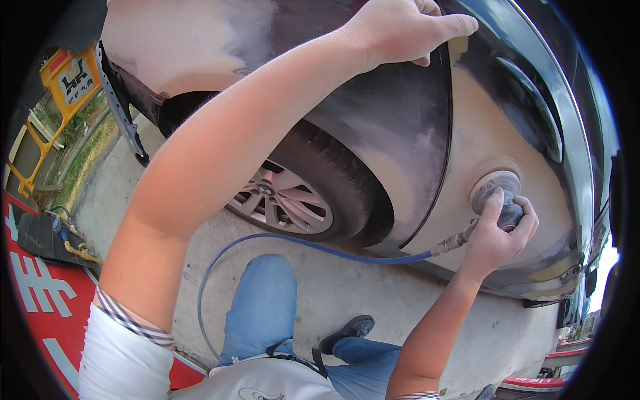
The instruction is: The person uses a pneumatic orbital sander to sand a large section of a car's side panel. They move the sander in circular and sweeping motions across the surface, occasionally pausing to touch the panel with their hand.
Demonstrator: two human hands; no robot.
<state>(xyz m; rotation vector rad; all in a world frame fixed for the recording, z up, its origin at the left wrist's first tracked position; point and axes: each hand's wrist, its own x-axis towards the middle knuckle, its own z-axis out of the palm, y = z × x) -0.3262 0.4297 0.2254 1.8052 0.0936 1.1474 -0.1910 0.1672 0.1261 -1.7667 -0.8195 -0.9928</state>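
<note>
My right hand [499,239] is wrapped round the grey body of an air sander [495,189]. The sander's round pad lies against the sanded beige patch of the car's door [470,143], below the door handle [533,107]. A blue air hose [347,253] runs from the sander's fitting down to the left. High up, my left hand [400,30] rests on the dark rear panel [400,107] beside the door seam, one digit stretched to the right and nothing visible in it. Its other fingers are partly hidden.
Below my left arm is the rear wheel [283,197] with its black tire. A red banner [40,293] with white marks lies at the left, near a dark flat piece [43,237]. Behind stands a yellow barrier [70,80]. The ground [393,300] is grey concrete.
</note>
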